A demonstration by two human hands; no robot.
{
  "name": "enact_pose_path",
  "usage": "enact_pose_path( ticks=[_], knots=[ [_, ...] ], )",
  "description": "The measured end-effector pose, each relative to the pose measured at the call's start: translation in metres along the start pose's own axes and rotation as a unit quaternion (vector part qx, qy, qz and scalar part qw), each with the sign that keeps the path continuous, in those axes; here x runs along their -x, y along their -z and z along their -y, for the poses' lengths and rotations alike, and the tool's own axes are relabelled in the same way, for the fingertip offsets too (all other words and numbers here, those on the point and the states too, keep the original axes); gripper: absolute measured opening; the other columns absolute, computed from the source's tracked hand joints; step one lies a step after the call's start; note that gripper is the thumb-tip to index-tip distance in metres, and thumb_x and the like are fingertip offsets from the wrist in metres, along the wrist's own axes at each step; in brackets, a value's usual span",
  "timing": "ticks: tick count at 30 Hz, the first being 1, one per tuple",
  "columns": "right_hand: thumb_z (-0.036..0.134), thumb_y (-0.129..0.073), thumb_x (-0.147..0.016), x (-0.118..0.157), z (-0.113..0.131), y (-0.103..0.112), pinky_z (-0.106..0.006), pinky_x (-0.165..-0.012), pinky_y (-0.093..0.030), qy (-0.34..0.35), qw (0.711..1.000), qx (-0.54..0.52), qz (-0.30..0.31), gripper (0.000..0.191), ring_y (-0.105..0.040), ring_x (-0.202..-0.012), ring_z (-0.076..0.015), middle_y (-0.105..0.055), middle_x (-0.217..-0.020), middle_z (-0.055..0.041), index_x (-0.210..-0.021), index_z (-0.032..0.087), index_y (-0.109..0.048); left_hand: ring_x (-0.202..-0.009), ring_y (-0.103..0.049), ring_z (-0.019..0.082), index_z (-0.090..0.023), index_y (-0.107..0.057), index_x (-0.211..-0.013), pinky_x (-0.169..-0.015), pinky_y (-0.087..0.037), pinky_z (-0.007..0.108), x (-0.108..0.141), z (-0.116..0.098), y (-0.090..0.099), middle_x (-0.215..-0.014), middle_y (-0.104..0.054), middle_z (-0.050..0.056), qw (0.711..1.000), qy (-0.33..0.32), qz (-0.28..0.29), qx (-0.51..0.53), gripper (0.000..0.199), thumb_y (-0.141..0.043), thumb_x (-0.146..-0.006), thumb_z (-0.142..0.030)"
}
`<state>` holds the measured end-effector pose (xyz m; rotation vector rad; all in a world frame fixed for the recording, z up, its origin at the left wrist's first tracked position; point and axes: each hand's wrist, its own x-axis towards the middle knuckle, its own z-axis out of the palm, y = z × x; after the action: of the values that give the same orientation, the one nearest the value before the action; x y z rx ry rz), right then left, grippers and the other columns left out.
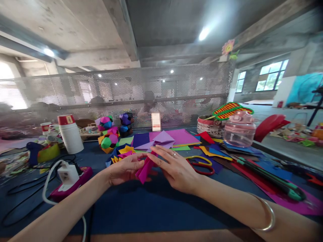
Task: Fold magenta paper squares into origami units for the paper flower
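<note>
Between my hands, above the dark blue table, is a piece of folded magenta paper (145, 170). My left hand (127, 168) pinches it from the left, its thumb lying along the near side. My right hand (174, 168), with a ring on one finger, grips the paper's upper right edge. Beyond my fingers lie folded lilac paper pieces (164, 137) on top of a stack of purple sheets (186, 136). Just past my left hand sit yellow and pink folded paper pieces (123, 154). Scissors with yellow and red handles (208, 161) rest right of my right hand.
Left stand stacked paper cups (70, 136) and a magenta power strip (85, 174) with a white charger and cables. Colourful paper balls (108, 141) sit behind. To the right are a plastic bottle (239, 132), a woven basket (208, 126) and a green-black cutter (270, 176) on coloured sheets.
</note>
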<state>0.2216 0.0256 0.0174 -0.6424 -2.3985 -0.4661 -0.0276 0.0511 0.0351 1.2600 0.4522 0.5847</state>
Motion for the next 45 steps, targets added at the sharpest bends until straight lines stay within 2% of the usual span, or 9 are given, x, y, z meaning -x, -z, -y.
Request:
enact_pose_path(
  ticks=[4,7,10,18,25,31,37,41,45],
  knots=[
    [0.005,-0.049,-0.093,0.000,0.000,0.001,-0.049,-0.112,-0.043,-0.004,0.999,0.005,-0.036,0.050,-0.041,-0.140,-0.0280,-0.049,-0.148,-0.0157,-0.142,0.015,-0.050,-0.102,-0.072,0.026,-0.018,-0.055,-0.132,-0.095,-0.056,0.048,-0.001,0.000,0.000,-0.118,-0.070,0.010,1.000,-0.007,-0.028,0.001,0.048,-0.074,-0.088,-0.022],
    [0.009,-0.055,-0.093,0.000,-0.001,0.001,-0.048,-0.107,-0.046,-0.009,0.999,0.006,-0.043,0.032,-0.048,-0.132,-0.0291,-0.056,-0.139,-0.0171,-0.124,0.014,-0.061,-0.084,-0.070,0.017,-0.015,-0.060,-0.124,-0.079,-0.060,0.037,-0.004,0.001,0.002,-0.105,-0.069,0.005,0.998,-0.020,-0.057,-0.004,0.033,-0.068,-0.093,-0.020],
    [0.013,-0.062,-0.091,0.000,-0.002,0.000,-0.048,-0.104,-0.046,-0.004,0.999,0.006,-0.035,0.025,-0.049,-0.129,-0.0302,-0.058,-0.135,-0.0171,-0.116,0.015,-0.065,-0.077,-0.066,0.014,-0.014,-0.062,-0.118,-0.067,-0.058,0.028,-0.006,0.002,0.003,-0.101,-0.068,0.004,0.996,-0.029,-0.082,-0.014,0.023,-0.065,-0.096,-0.020],
    [0.019,-0.069,-0.088,0.000,-0.006,0.003,-0.048,-0.098,-0.047,0.026,1.000,-0.006,-0.015,0.023,-0.056,-0.120,-0.0295,-0.063,-0.129,-0.0135,-0.111,0.017,-0.068,-0.086,-0.069,0.016,-0.015,-0.061,-0.123,-0.075,-0.060,0.032,-0.004,-0.001,-0.003,-0.110,-0.069,0.005,0.994,-0.038,-0.097,-0.038,0.034,-0.069,-0.090,-0.010],
    [0.036,-0.061,-0.099,0.000,-0.005,0.004,-0.041,-0.096,-0.046,0.080,0.996,-0.029,-0.040,0.020,-0.058,-0.112,-0.0220,-0.067,-0.120,-0.0062,-0.113,0.023,-0.068,-0.095,-0.070,0.019,-0.015,-0.063,-0.122,-0.086,-0.057,0.036,-0.003,0.001,-0.006,-0.115,-0.070,0.006,0.991,-0.047,-0.119,-0.040,0.045,-0.073,-0.081,0.000],
    [0.015,-0.053,-0.099,0.000,-0.003,0.003,-0.038,-0.090,-0.046,0.091,0.994,-0.030,-0.050,0.018,-0.059,-0.098,-0.0183,-0.072,-0.108,-0.0021,-0.108,0.024,-0.066,-0.091,-0.068,0.018,-0.014,-0.064,-0.116,-0.081,-0.057,0.035,-0.004,0.006,-0.006,-0.108,-0.069,0.004,0.987,-0.020,-0.150,-0.052,0.033,-0.070,-0.085,-0.005],
    [0.014,-0.051,-0.100,0.002,-0.001,0.006,-0.035,-0.094,-0.046,0.106,0.993,-0.040,-0.039,0.016,-0.061,-0.106,-0.0179,-0.073,-0.108,-0.0059,-0.111,0.018,-0.062,-0.083,-0.064,0.015,-0.014,-0.064,-0.106,-0.074,-0.050,0.024,-0.001,0.016,-0.023,-0.092,-0.069,0.002,0.987,0.019,-0.151,-0.057,0.048,-0.083,-0.062,-0.007],
    [0.012,-0.043,-0.103,0.008,0.002,0.012,-0.035,-0.096,-0.043,0.152,0.988,-0.034,-0.004,0.023,-0.062,-0.102,-0.0155,-0.073,-0.106,-0.0036,-0.108,0.017,-0.065,-0.083,-0.064,0.017,-0.015,-0.061,-0.109,-0.071,-0.050,0.026,0.001,0.024,-0.031,-0.096,-0.069,0.004,0.987,0.032,-0.146,-0.065,0.053,-0.083,-0.061,-0.014],
    [0.010,-0.037,-0.104,0.017,-0.006,0.011,-0.036,-0.095,-0.045,0.137,0.988,-0.066,0.036,0.030,-0.061,-0.103,-0.0176,-0.074,-0.107,-0.0057,-0.111,0.015,-0.066,-0.097,-0.066,0.025,-0.020,-0.049,-0.126,-0.077,-0.054,0.032,0.004,0.034,-0.028,-0.109,-0.066,0.008,0.982,0.029,-0.161,-0.099,0.066,-0.080,-0.068,-0.018]
  ],
)
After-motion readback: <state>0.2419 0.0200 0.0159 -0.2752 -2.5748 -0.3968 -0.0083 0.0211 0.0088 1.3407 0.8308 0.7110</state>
